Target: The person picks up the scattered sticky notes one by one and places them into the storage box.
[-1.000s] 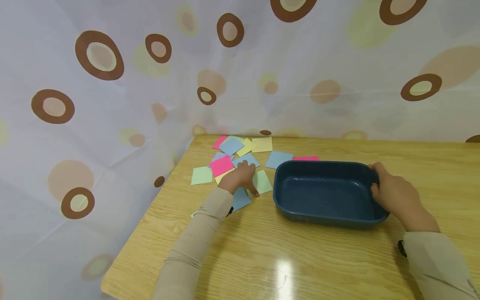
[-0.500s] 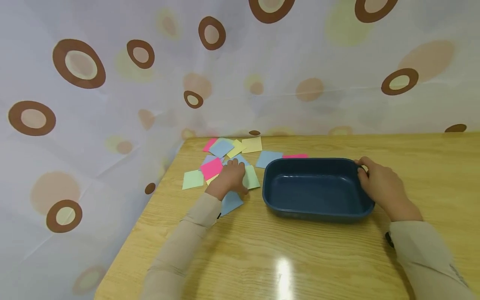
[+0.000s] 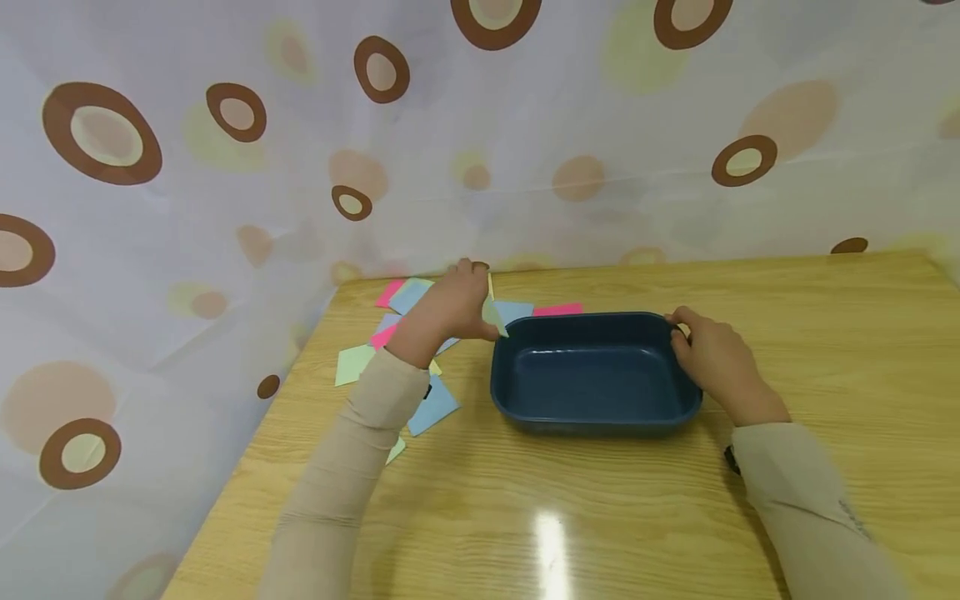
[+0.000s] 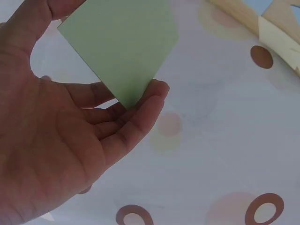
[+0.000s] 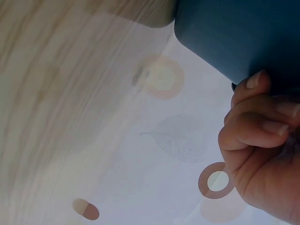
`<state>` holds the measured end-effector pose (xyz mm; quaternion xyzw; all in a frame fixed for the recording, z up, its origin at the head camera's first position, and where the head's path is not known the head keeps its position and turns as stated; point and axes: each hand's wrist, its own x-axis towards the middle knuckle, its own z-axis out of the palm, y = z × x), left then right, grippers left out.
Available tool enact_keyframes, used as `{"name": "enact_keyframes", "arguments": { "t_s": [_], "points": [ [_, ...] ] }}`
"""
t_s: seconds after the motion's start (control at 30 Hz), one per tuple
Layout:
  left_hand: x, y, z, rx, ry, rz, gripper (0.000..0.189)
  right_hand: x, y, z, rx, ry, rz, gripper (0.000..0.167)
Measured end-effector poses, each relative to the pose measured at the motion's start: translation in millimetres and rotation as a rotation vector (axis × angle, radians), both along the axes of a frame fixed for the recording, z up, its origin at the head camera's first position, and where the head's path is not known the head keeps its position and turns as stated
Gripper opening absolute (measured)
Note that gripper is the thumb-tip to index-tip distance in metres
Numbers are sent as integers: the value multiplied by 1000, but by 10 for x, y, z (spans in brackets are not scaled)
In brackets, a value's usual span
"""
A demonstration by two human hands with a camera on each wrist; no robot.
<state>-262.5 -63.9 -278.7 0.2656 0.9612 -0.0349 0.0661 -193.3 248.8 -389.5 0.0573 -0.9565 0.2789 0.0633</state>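
In the head view my left hand (image 3: 450,308) is raised by the left end of a dark blue rectangular basin (image 3: 592,379). It holds a light green sticky note (image 3: 492,315) between thumb and fingers. Seen from the left wrist, the green note (image 4: 124,44) stands tilted, with fingers curled along its edge. My right hand (image 3: 718,360) grips the basin's right rim; in the right wrist view its curled fingers (image 5: 253,129) lie against the blue outer wall (image 5: 220,37). Only bare floor shows inside the basin.
Several loose sticky notes lie left of the basin, among them a blue note (image 3: 433,406) and a pale green note (image 3: 354,364). A pink note (image 3: 557,309) lies behind the basin. A patterned cloth (image 3: 525,192) hangs along the wooden table's (image 3: 480,517) back and left edges.
My left hand has picked up the light green note and lifted it towards the basin's left end. The right hand still holds the rim. The whole head view has shifted, with the scene sliding left.
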Motion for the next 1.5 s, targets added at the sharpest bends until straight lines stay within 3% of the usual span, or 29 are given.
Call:
{"name": "enact_keyframes", "arguments": {
  "t_s": [0.1, 0.2, 0.33, 0.47, 0.67, 0.8, 0.9, 1.17, 1.5],
  "points": [
    [17, 101, 144, 30, -12, -26, 73, 11, -13, -2, 2, 4, 1, 31],
    [38, 285, 181, 38, -61, -143, 71, 9, -14, 3, 7, 7, 4, 31],
    [34, 641, 36, -19, -116, -314, 63, -2, -9, 16, 1, -9, 4, 32],
    [43, 1006, -171, -120, -157, -408, 57, 10, 5, 29, -5, -21, -9, 31],
    [34, 1354, -467, -260, -169, -464, 69, 10, 10, 40, -2, -30, -30, 30],
    [15, 1459, -624, -317, -199, -473, 82, 4, 14, 38, 2, -43, -29, 30],
    [1, 1498, -710, -336, -217, -493, 77, 3, 18, 32, 1, -37, -29, 30],
    [-16, 1552, -867, -337, -266, -519, 66, 1, 19, 27, -5, -41, -33, 31],
    [62, 1679, -945, -379, -188, -579, 74, 5, 31, 30, -1, -33, -31, 30]
  ]
}}
